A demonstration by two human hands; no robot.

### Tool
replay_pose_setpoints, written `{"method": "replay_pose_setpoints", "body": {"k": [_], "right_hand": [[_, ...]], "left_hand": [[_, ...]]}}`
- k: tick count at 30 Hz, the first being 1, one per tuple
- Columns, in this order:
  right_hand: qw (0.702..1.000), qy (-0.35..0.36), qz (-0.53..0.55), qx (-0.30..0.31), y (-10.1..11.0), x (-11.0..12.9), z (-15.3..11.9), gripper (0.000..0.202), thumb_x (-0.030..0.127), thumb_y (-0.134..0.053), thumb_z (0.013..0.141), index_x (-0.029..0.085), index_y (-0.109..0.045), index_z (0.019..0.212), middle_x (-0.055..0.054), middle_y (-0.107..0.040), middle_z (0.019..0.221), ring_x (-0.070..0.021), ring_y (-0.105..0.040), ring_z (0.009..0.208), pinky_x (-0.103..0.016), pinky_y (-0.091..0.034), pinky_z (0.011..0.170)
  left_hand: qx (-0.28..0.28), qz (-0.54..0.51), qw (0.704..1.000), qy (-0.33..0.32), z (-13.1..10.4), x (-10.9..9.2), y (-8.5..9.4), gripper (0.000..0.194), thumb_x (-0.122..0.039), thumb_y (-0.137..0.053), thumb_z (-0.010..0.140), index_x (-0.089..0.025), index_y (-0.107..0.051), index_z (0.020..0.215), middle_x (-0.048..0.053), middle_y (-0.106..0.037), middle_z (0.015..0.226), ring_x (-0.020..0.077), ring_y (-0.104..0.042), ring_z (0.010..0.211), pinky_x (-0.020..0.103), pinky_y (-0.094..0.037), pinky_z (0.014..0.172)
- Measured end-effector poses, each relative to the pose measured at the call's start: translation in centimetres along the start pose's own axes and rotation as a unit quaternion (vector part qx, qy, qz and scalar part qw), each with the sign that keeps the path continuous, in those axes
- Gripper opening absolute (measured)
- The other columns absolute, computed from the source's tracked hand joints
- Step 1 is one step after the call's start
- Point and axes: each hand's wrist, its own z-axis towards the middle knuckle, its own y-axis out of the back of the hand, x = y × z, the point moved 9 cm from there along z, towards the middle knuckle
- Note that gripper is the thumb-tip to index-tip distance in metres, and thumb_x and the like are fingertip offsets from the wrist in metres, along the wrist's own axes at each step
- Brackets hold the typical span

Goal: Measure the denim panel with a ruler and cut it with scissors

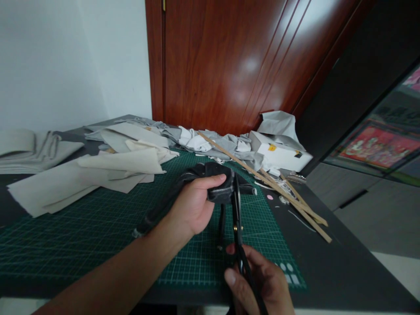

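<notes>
My left hand (200, 203) is closed on a bunched piece of dark denim-like fabric (221, 194) with pale stitching, thumb on top. The fabric is lifted over the green cutting mat (183, 262), and a longer part of it trails to the lower left under my forearm. My right hand (262, 280) grips the black handles of a pair of scissors (236, 218). Their blades point away from me and meet the fabric's right edge, just beside my left fingers. How far the blades are apart is hard to make out. A narrow dark strip (222, 227) hangs below the fabric.
Cream fabric pieces (124, 164) lie at the left, with folded cloth (29, 151) beyond. Grey and white scraps (226, 142) line the back edge. Long wooden strips (278, 188) lie across the right side near a white box (278, 151). Behind the table stands a reddish-brown door (216, 61).
</notes>
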Motion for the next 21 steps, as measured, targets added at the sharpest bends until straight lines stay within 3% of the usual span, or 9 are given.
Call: {"method": "replay_pose_setpoints", "body": {"k": [7, 13, 21], "right_hand": [[1.0, 0.012, 0.022, 0.015, -0.9, 0.4, 0.2, 0.057, 0.065, -0.088, 0.071, 0.019, -0.077, 0.103, 0.007, -0.05, 0.057, -0.0073, -0.038, 0.039, -0.022, -0.029, 0.038], [0.999, 0.023, 0.025, 0.017, -1.0, 1.1, 0.0, 0.058, 0.063, -0.091, 0.068, 0.019, -0.079, 0.103, 0.005, -0.055, 0.06, -0.0077, -0.041, 0.044, -0.022, -0.033, 0.043], [0.999, 0.029, 0.035, 0.029, -1.5, 1.6, 0.0, 0.059, 0.061, -0.091, 0.067, 0.017, -0.078, 0.104, 0.004, -0.056, 0.061, -0.0107, -0.042, 0.05, -0.025, -0.03, 0.049]], "left_hand": [[0.017, -0.024, 0.996, -0.087, -0.4, -0.8, -0.3, 0.018, -0.002, -0.074, 0.078, -0.016, -0.083, 0.087, 0.003, -0.081, 0.08, 0.0151, -0.074, 0.073, 0.027, -0.058, 0.078], [0.055, -0.002, 0.993, -0.107, -1.2, -1.4, -1.0, 0.018, -0.007, -0.082, 0.07, -0.018, -0.082, 0.085, 0.002, -0.081, 0.079, 0.0165, -0.075, 0.076, 0.029, -0.058, 0.083], [0.07, 0.018, 0.991, -0.111, -1.6, -1.6, -1.1, 0.035, -0.006, -0.079, 0.071, -0.02, -0.083, 0.102, 0.002, -0.082, 0.082, 0.0208, -0.076, 0.083, 0.035, -0.056, 0.09]]}}
